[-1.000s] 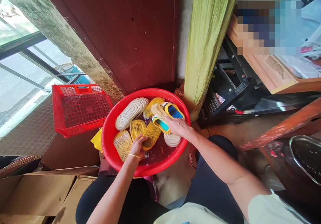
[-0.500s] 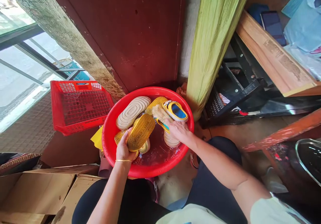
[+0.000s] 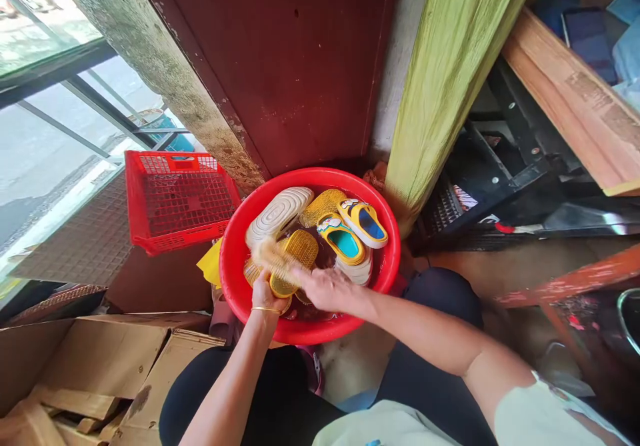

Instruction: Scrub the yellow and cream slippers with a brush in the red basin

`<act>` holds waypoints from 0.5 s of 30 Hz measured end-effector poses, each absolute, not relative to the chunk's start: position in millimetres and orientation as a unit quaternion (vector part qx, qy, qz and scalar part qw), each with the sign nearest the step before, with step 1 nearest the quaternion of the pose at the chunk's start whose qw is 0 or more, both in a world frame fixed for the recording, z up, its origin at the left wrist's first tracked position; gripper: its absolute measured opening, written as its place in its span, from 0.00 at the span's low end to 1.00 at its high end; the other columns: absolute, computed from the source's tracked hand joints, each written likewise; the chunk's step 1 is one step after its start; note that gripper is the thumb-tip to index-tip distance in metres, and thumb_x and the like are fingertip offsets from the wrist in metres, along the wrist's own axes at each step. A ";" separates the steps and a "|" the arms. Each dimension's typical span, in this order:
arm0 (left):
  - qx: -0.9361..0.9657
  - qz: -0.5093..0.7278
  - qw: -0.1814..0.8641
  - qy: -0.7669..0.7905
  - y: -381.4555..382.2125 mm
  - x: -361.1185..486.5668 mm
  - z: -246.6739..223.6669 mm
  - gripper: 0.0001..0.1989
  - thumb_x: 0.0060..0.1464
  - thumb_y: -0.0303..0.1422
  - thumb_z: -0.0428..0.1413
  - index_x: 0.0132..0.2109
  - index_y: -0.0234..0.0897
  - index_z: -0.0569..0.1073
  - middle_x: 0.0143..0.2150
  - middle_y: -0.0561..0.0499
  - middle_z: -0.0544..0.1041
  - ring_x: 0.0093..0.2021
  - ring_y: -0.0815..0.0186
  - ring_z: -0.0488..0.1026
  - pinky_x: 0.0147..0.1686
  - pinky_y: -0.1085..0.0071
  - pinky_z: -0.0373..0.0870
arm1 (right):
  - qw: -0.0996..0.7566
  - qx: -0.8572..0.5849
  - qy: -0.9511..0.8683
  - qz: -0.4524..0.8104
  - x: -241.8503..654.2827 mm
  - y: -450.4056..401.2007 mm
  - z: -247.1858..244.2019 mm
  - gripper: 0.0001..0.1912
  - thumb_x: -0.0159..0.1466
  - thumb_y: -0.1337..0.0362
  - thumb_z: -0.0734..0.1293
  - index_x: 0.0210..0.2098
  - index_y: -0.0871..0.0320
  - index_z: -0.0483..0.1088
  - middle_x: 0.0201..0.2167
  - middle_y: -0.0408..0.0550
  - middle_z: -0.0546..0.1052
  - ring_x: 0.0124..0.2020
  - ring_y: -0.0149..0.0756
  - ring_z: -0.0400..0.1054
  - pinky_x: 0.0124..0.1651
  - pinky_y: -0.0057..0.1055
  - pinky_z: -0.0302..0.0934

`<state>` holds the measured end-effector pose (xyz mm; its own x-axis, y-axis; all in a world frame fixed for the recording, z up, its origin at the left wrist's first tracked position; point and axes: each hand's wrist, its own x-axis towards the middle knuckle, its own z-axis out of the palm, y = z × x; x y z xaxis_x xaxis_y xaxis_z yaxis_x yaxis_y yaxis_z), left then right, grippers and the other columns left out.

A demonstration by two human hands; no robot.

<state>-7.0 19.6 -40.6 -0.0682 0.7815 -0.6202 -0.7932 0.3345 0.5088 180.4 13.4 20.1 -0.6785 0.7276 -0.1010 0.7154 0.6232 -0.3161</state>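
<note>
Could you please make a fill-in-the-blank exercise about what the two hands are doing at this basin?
1. The right hand grips a ____ with pale bristles.
2. The left hand holds a ____ slipper.
3. A thin gold bangle sits on the ____ wrist.
4. A slide sandal with a teal insole lies in a ____ plastic basin.

Missing words: scrubbing brush; yellow; left; red.

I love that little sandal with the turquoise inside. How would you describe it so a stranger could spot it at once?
Start at the round red plastic basin just below the hanging green cloth. Among the sandals inside, look toward the upper right for the yellow slide sandal lying face up. Its teal footbed sets it apart from the neighbouring yellow sandal, whose footbed is dark blue.
</note>
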 end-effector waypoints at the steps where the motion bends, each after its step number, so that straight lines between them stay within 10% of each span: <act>1: -0.007 0.578 0.681 0.449 18.8 -5.2 -37.5 0.12 0.57 0.32 0.56 0.47 0.34 0.77 0.35 0.47 0.82 0.37 0.59 0.81 0.42 0.63 0.79 | 0.015 -0.431 -0.886 0.168 182.5 26.3 16.7 0.33 0.69 0.65 0.57 0.73 0.52 0.52 0.40 0.57 0.82 0.38 0.47 0.79 0.39 0.37 0.71; 10: 0.011 0.550 0.696 0.460 5.9 -7.1 -15.1 0.10 0.58 0.31 0.57 0.45 0.34 0.77 0.35 0.47 0.82 0.33 0.59 0.81 0.37 0.62 0.80 | 0.093 -0.538 -0.795 0.266 202.0 81.1 -7.8 0.28 0.72 0.63 0.56 0.70 0.58 0.56 0.52 0.55 0.80 0.47 0.40 0.77 0.49 0.31 0.67; 15: 0.118 0.534 0.686 0.480 -4.0 -15.0 -13.5 0.21 0.52 0.33 0.63 0.53 0.37 0.75 0.41 0.47 0.82 0.34 0.60 0.80 0.34 0.65 0.78 | 0.181 -0.550 -0.666 0.470 210.3 88.9 -7.4 0.26 0.73 0.53 0.57 0.66 0.58 0.58 0.36 0.46 0.81 0.25 0.32 0.74 0.29 0.24 0.65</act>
